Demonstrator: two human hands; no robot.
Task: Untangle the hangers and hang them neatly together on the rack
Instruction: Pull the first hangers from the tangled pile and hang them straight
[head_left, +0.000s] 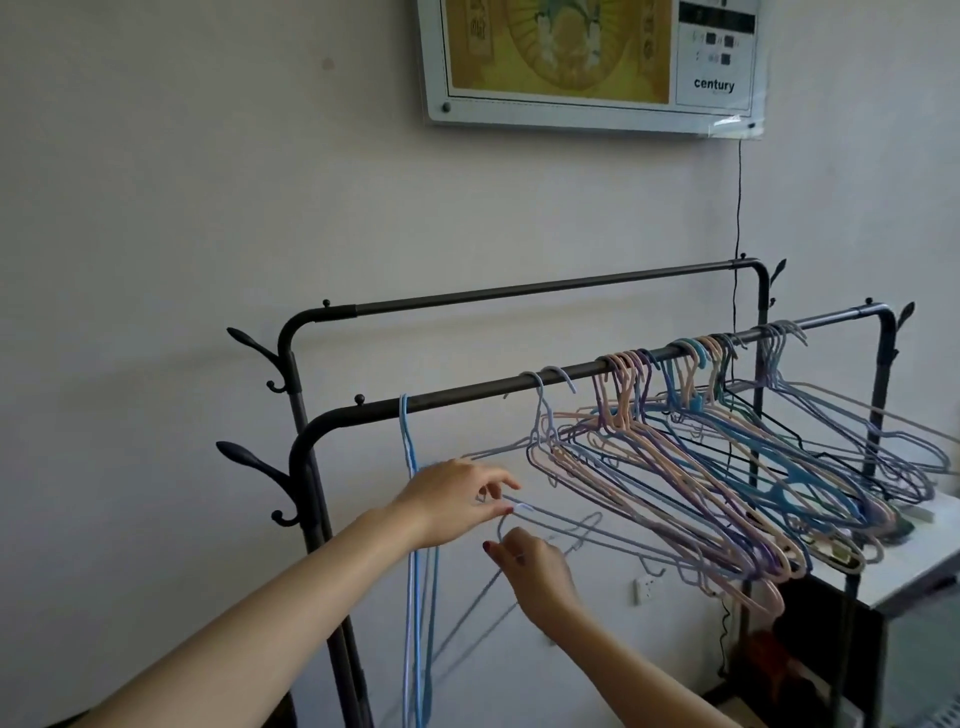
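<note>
A black double-bar rack (467, 392) stands against the wall. On its front bar hang several tangled pink, purple and blue hangers (727, 467), bunched toward the right. Two light blue hangers (415, 571) dangle straight down near the left end. Below the bar, a grey-blue hanger (576, 535) is caught in the bunch. My left hand (457, 499) pinches its wire near the hook. My right hand (535, 571) grips the same hanger just below.
The rear bar (519, 291) is bare. Coat hooks (249, 462) jut out at the rack's left post. A white cabinet (914, 571) stands behind the rack at right. A framed board (571, 62) hangs on the wall with a cable (738, 208) running down.
</note>
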